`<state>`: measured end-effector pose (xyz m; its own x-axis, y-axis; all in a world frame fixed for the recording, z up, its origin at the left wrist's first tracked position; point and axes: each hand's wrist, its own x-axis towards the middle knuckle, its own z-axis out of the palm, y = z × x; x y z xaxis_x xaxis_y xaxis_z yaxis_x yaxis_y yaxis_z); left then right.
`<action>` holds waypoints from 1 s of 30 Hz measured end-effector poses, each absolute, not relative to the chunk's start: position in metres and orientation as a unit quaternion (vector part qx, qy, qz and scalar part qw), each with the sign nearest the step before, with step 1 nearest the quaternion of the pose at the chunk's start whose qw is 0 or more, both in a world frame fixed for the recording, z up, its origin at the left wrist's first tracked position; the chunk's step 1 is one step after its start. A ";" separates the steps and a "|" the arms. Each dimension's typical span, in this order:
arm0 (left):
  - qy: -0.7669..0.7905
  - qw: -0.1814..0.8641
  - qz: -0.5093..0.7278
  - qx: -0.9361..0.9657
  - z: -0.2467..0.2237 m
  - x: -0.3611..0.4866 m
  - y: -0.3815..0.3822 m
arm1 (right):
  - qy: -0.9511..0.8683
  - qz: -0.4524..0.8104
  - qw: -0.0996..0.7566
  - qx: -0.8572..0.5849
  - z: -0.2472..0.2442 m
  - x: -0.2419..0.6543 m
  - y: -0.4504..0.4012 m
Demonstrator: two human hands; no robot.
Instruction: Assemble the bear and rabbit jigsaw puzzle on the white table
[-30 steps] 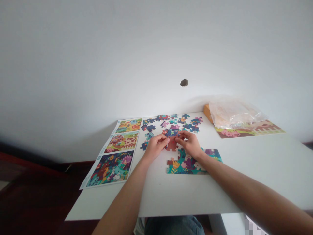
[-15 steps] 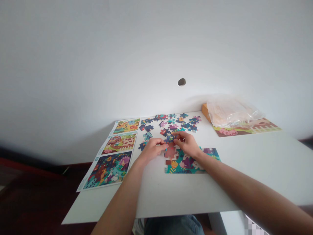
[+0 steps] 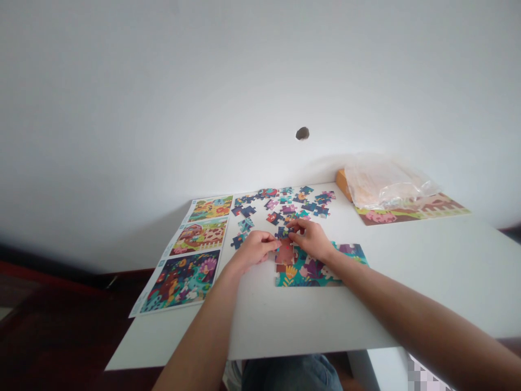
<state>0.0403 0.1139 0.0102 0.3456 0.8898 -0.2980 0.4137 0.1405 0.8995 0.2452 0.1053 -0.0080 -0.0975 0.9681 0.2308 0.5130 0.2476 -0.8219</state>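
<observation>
Brown and dark blue joined puzzle pieces (image 3: 285,254) lie at the upper left corner of a partly assembled jigsaw puzzle (image 3: 303,277) with teal, flower and leaf prints. At the left edge of these pieces, my left hand (image 3: 257,251) is closed, thumb and index finger pinching the edge. My right hand (image 3: 312,241) bends over from the other side, its fingers closed on the dark blue upper part, its wrist above the assembled puzzle. Loose puzzle pieces (image 3: 288,209) lie spread beyond both hands, several of them dark blue, pink or teal.
On the left of the white table (image 3: 252,326) lies a sheet of three printed pictures (image 3: 185,279). At the back right, a clear plastic bag (image 3: 391,182) rests over an orange box (image 3: 342,183) and a farm-themed puzzle (image 3: 415,212). A wall with a hole (image 3: 302,133) stands behind.
The brown and blue pieces have shifted slightly toward me and now sit closer against the assembled puzzle. Both hands keep nearly the same pose. The camera view has moved slightly.
</observation>
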 end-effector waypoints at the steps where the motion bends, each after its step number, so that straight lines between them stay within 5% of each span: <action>1: 0.528 0.541 0.222 0.616 0.010 0.041 0.114 | -0.683 0.286 0.396 -0.543 -0.008 0.245 0.105; 30: 0.544 0.460 0.193 0.674 0.004 0.041 0.115 | -0.696 0.256 0.376 -0.555 -0.010 0.243 0.106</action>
